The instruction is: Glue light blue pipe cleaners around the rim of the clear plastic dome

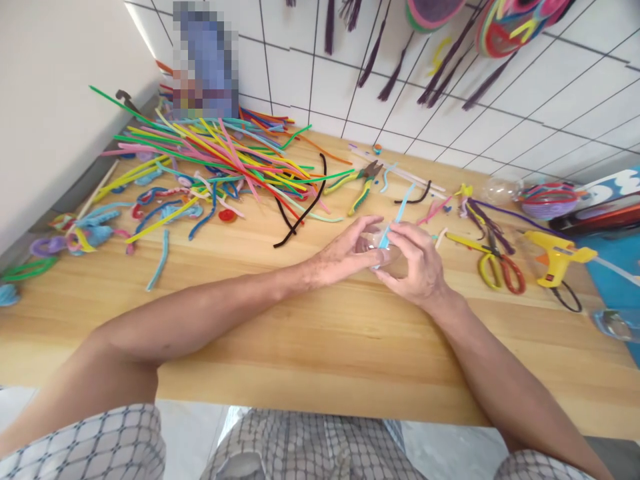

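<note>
Above the middle of the wooden table, my left hand (pixel 343 252) is closed round a small clear plastic ball (pixel 394 256), thumb in front and fingers behind. A light blue pipe cleaner (pixel 406 202) lies against the ball, its far end sticking up and away. My right hand (pixel 421 263) pinches this pipe cleaner at the ball's surface, with its thumb low on the ball's near side. Fingers cover much of the ball, so its full shape is partly hidden. Green-and-yellow pliers (pixel 367 183) lie open just beyond my hands.
Many coloured pipe cleaners (pixel 215 150) are heaped at the back left. Black pipe cleaner pieces (pixel 313 213) lie nearer. To the right are scissors (pixel 495 263), a yellow glue gun (pixel 555 257), another clear ball (pixel 503 190) and a wrapped striped ball (pixel 550 200). Purple tassels (pixel 395 73) hang behind.
</note>
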Demonstrator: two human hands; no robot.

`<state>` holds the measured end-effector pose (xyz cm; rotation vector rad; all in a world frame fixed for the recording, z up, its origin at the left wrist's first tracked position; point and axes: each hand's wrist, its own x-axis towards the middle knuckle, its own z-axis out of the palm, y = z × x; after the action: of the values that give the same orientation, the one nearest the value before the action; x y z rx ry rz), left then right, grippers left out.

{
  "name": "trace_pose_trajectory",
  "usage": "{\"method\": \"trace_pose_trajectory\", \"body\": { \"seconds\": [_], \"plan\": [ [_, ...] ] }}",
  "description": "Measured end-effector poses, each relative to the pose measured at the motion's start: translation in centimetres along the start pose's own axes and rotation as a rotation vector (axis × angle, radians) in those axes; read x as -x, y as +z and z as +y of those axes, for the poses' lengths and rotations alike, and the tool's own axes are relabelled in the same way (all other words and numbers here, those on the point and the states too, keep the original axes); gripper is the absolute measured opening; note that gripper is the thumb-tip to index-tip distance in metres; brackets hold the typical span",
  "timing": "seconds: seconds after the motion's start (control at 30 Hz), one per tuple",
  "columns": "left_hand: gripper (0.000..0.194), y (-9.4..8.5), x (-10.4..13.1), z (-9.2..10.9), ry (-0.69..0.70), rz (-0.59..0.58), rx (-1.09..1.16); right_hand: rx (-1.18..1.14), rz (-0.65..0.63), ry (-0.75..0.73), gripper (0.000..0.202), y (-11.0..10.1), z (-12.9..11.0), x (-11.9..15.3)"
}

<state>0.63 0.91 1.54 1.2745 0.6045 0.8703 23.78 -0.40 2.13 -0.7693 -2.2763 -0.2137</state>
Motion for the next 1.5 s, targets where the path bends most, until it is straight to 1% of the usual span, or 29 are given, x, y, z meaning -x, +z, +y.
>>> {"method": "trace_pose_trajectory", "body": {
  "seconds": [0.13, 0.33, 0.43, 0.57, 0.63, 0.73, 0.83, 0.97, 1.13, 1.27, 1.37, 1.5],
  "plan": [
    [0.080, -0.1, 0.2, -0.2, 0.006, 0.025, -0.023, 0.022, 0.008, -0.006, 0.091, -0.1, -0.1, 0.0],
    [0.075, -0.3, 0.4, 0.0, 0.023, 0.004, -0.086, 0.040, 0.009, -0.021, 0.094, 0.0, -0.4, 0.0],
    [0.076, -0.4, 0.6, 0.4, 0.013, -0.001, -0.118, 0.037, 0.003, -0.010, 0.093, 0.0, -0.5, -0.1],
    [0.076, -0.5, 0.5, 0.5, 0.005, -0.014, -0.096, 0.035, -0.013, -0.006, 0.093, -0.1, -0.5, -0.1],
    [0.083, -0.6, 0.4, 0.2, 0.016, -0.041, -0.093, 0.024, -0.007, -0.009, 0.093, -0.1, -0.6, -0.2],
    [0.102, -0.7, 0.2, -0.4, 0.048, -0.074, -0.120, 0.006, 0.016, -0.011, 0.090, -0.1, -0.6, -0.2],
    [0.107, -0.8, 0.1, -0.6, 0.061, -0.069, -0.152, -0.009, 0.027, 0.001, 0.088, 0.0, -0.6, -0.2],
    [0.103, -0.9, 0.1, -0.7, 0.054, -0.067, -0.179, -0.019, 0.023, 0.029, 0.088, 0.1, -0.6, -0.1],
    [0.097, -1.0, 0.2, -0.7, 0.081, -0.070, -0.185, -0.007, 0.018, 0.031, 0.085, 0.0, -0.6, 0.0],
    [0.091, -0.8, 0.4, -0.3, 0.051, -0.068, -0.169, 0.013, 0.004, 0.031, 0.086, 0.0, -0.6, 0.1],
    [0.084, -0.5, 0.6, 0.0, 0.030, -0.045, -0.133, 0.009, -0.003, 0.027, 0.087, 0.1, -0.5, 0.1],
    [0.078, -0.3, 0.8, 0.3, 0.062, -0.006, -0.162, -0.018, -0.008, 0.030, 0.088, 0.0, -0.5, 0.0]
  ]
}}
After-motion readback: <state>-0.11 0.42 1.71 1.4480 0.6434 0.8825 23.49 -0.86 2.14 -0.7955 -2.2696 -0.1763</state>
